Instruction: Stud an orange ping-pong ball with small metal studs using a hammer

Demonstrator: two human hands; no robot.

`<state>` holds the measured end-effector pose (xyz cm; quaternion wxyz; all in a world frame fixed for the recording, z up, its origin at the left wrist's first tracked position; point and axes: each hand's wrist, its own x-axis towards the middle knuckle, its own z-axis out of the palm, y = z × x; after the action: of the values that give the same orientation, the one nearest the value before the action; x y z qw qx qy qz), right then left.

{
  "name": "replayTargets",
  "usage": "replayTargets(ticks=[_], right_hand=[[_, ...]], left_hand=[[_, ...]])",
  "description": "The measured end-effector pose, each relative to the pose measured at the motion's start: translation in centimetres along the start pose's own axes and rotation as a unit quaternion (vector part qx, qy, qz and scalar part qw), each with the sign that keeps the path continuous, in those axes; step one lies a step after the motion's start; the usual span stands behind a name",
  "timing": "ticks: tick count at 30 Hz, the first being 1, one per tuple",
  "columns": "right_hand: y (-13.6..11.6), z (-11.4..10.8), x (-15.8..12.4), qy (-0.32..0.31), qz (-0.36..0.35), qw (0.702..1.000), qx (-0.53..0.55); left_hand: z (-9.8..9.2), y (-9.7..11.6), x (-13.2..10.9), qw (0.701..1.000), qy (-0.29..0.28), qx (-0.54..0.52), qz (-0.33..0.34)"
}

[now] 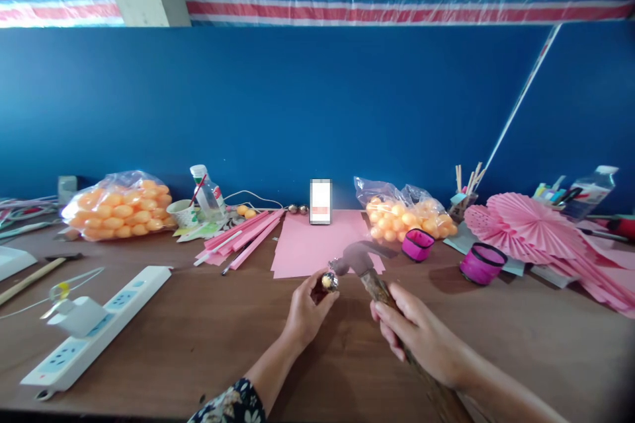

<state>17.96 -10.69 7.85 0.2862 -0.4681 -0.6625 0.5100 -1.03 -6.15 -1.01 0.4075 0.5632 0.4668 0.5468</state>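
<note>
In front of me, my left hand (306,314) pinches a small ball partly wrapped in silver foil (328,281), with a yellow-orange patch showing on it. My right hand (419,330) is wrapped round the wooden handle of a claw hammer (376,285). The hammer's head, slightly blurred, is just above and to the right of the ball, close to a bit of foil sticking up; I cannot tell whether they touch. Behind both lie sheets of pink paper (300,244). Two shiny silver balls (297,209) rest at the back of the table.
Bags of orange balls stand at left (119,211) and right (407,215). A white power strip (119,304), another hammer (34,277), pink paper strips (253,238), two magenta rings (418,244), pink paper fans (526,231) and a phone-like white screen (320,198) surround my hands.
</note>
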Motion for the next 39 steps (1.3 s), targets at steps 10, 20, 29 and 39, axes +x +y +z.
replayTargets(ticks=[10, 20, 29, 39], right_hand=[[0.2, 0.2, 0.2, 0.009, 0.002, 1.0, 0.008], [0.4, 0.7, 0.3, 0.003, 0.006, 0.999, 0.032], [0.4, 0.3, 0.5, -0.007, 0.008, 0.998, 0.069], [0.7, 1.5, 0.5, -0.005, 0.014, 0.997, 0.078]], left_hand=[[-0.2, 0.1, 0.2, 0.998, 0.008, -0.044, -0.041], [-0.3, 0.3, 0.3, 0.996, 0.004, -0.079, -0.041], [-0.4, 0.1, 0.4, 0.991, 0.01, -0.116, -0.058], [-0.5, 0.1, 0.4, 0.992, 0.002, -0.098, -0.075]])
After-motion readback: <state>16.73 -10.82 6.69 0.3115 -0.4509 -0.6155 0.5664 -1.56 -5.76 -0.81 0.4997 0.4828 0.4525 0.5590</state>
